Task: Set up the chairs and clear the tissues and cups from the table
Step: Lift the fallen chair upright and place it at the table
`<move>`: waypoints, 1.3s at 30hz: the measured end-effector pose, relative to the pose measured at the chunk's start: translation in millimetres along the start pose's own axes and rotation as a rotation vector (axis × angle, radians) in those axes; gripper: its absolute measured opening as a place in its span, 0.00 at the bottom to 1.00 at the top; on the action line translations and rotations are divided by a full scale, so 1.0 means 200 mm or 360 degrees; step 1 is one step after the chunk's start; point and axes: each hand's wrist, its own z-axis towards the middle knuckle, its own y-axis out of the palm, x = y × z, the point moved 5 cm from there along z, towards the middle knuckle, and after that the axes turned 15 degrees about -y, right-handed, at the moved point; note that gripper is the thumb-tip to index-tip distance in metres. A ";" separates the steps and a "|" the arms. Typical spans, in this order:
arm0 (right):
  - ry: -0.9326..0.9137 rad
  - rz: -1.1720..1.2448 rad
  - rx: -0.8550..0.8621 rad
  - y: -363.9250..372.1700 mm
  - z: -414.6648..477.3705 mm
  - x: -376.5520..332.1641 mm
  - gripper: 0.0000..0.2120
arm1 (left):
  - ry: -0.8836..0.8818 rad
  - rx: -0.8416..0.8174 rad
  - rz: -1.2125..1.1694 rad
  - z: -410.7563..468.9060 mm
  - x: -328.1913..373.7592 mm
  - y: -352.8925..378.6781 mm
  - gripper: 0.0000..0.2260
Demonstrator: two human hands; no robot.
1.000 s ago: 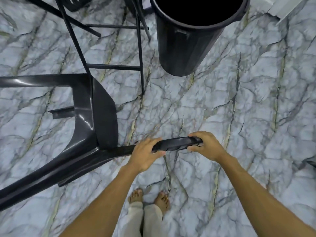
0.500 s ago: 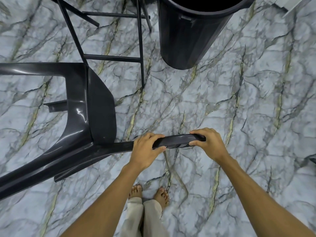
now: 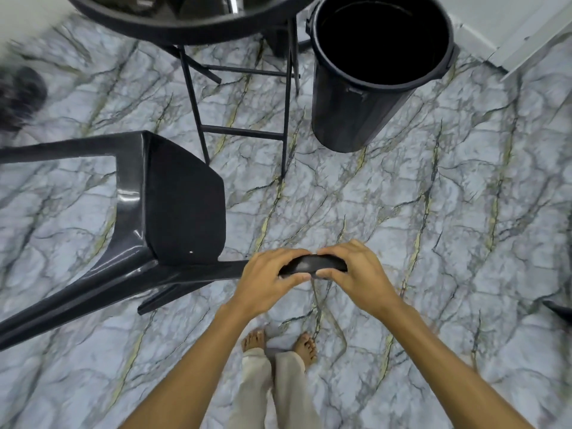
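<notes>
A glossy black plastic chair (image 3: pixel 182 209) lies tipped over on the marble floor, its seat underside facing me and its legs stretching off to the left. My left hand (image 3: pixel 269 280) and my right hand (image 3: pixel 353 274) both grip the top edge of its backrest, close together, just in front of my bare feet. The round black table (image 3: pixel 185 23) shows only its rim and thin metal legs at the top of the view. No tissues or cups are visible.
A tall empty black bin (image 3: pixel 371 75) stands on the floor to the right of the table legs (image 3: pixel 241 131). A white wall base runs across the top right corner. A dark object pokes in at the right edge (image 3: pixel 560 311).
My hands have slid closer together on the backrest. The view has tilted up, so the table rim and the bin's whole mouth now show, and the chair's seat is turned more toward me.
</notes>
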 end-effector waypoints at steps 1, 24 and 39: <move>0.0002 0.0036 0.0017 -0.01 0.01 -0.10 0.15 | -0.0007 -0.0001 -0.0071 -0.05 0.01 -0.07 0.18; 0.0052 0.0455 0.0496 0.28 0.09 -1.81 0.14 | 0.0007 -0.0113 -0.0715 -1.07 -0.54 -1.53 0.17; -0.0114 0.0390 0.0020 0.46 0.21 -2.24 0.09 | 0.0065 -0.0042 -0.0717 -1.43 -0.70 -1.99 0.11</move>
